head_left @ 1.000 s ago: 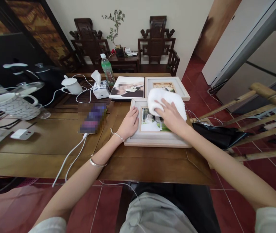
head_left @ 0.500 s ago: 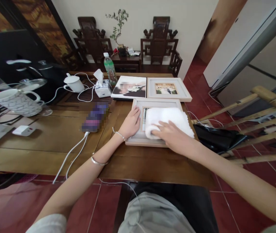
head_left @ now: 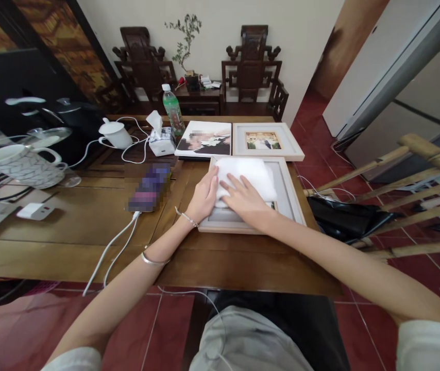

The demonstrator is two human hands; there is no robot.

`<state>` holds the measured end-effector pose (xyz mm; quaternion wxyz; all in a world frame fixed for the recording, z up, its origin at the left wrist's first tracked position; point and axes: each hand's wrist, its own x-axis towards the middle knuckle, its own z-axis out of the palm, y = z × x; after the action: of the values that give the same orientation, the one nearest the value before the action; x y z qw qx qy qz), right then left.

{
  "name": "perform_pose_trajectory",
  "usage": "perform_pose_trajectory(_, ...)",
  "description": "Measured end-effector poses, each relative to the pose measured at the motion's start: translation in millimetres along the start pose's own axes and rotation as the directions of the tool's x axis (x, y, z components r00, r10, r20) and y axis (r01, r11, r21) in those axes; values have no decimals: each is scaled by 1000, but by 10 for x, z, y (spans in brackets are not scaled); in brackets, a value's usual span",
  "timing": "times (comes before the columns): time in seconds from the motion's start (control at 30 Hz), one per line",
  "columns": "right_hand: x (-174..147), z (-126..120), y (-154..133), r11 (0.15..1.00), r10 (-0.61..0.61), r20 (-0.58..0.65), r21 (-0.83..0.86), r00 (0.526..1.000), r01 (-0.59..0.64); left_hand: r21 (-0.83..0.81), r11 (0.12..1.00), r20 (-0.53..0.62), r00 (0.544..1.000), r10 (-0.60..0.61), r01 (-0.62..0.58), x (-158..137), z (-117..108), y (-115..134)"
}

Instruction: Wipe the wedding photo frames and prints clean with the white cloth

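A light wooden picture frame [head_left: 291, 198] lies flat near the table's front right, its grey-white mat showing at the right. On its left part rests a folded white cloth [head_left: 256, 178], covering most of the picture inside. My right hand [head_left: 245, 201] lies flat on the cloth with its fingers spread, pressing it down. At the frame's left edge, my left hand [head_left: 204, 196] holds the border, fingers close together and touching the cloth's left side. Its fingertips are partly hard to make out against the cloth.
Behind are a second framed photo [head_left: 268, 140] and a photo panel [head_left: 203, 139]. Leftward stand a tissue box [head_left: 162, 141], green bottle [head_left: 172, 109], lidded cup [head_left: 115, 134], patterned mug [head_left: 24, 166] and a blurred phone [head_left: 149, 188] on a white cable [head_left: 117, 242]. A bamboo chair [head_left: 432, 159] stands right.
My right hand has slid the white cloth leftward across the frame, uncovering its right side. The cloth now meets my left hand, which stays at the left edge.
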<state>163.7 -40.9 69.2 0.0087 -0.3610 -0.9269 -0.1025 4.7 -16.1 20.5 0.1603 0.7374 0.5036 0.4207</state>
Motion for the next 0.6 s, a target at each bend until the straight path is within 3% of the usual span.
perform_pose_trajectory(0.13, 385, 135, 233, 997, 65, -51, -35, 997, -67, 12, 999, 30, 998, 48, -49, -4, -9, -3)
perform_pose_trajectory(0.23, 434, 116, 234, 992, 124, -23, -16, 992, -124, 21, 998, 32, 998, 55, -56, 0, -19, 0)
perform_pose_trajectory(0.3, 325, 48, 136, 993, 118, 14, -4, 993, -118, 6, 998, 34, 998, 61, -61, 0, -29, 8)
perform_pose_trajectory(0.5, -363, -235, -214, 996, -67, 77, 68, 995, 62, -23, 998, 72, 996, 54, -53, 4, -41, 14)
perform_pose_trajectory(0.6, -655, -323, -192, 999, -41, 85, 28, 996, 39, 54, 994, 142, 986, 84, -92, 25, 2, -47)
